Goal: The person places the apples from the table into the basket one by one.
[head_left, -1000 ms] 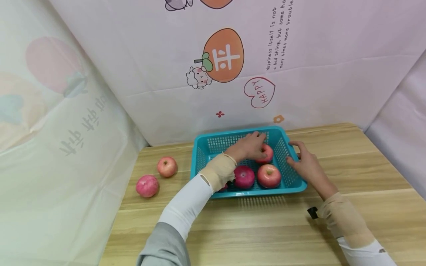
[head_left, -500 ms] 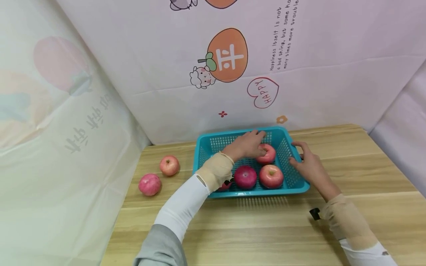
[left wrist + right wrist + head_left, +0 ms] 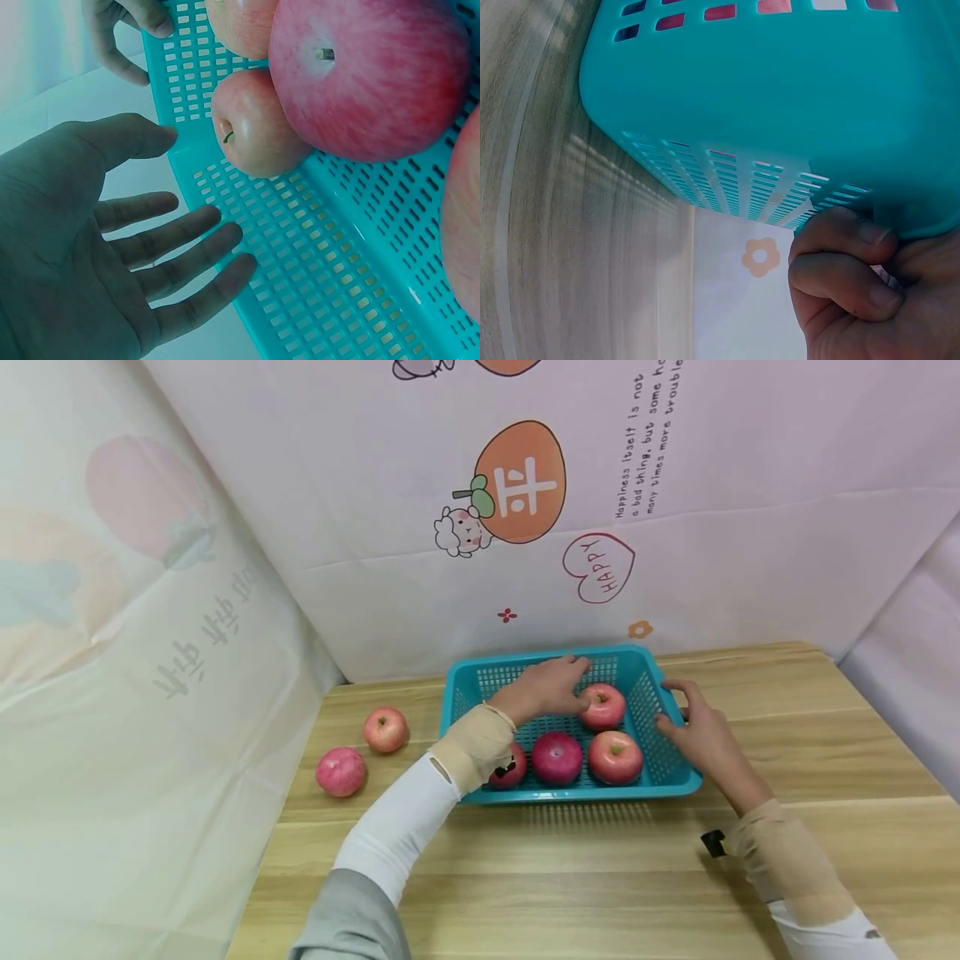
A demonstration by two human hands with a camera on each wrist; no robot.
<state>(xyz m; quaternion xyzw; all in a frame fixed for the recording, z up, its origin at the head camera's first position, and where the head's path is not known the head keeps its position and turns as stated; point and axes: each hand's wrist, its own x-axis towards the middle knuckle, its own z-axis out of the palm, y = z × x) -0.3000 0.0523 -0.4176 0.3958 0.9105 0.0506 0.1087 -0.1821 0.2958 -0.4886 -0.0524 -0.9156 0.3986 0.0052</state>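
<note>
Left hand, fingers spread, holding nothing, hovers in teal perforated plastic basket just beside round pinkish-red apple at back right, while right hand grips the basket's right edge, fingers curled, probably steadying it on wooden desk.

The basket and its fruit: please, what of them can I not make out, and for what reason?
Head view: the near left corner of the basket, behind the left white sleeve.
Head view: part of the leftmost apple inside, behind the wrist wrap and black piece.
Left wrist view: the rest of the rightmost apple, cut off by the picture edge.
Right wrist view: most fruit, behind the basket's side.
</note>
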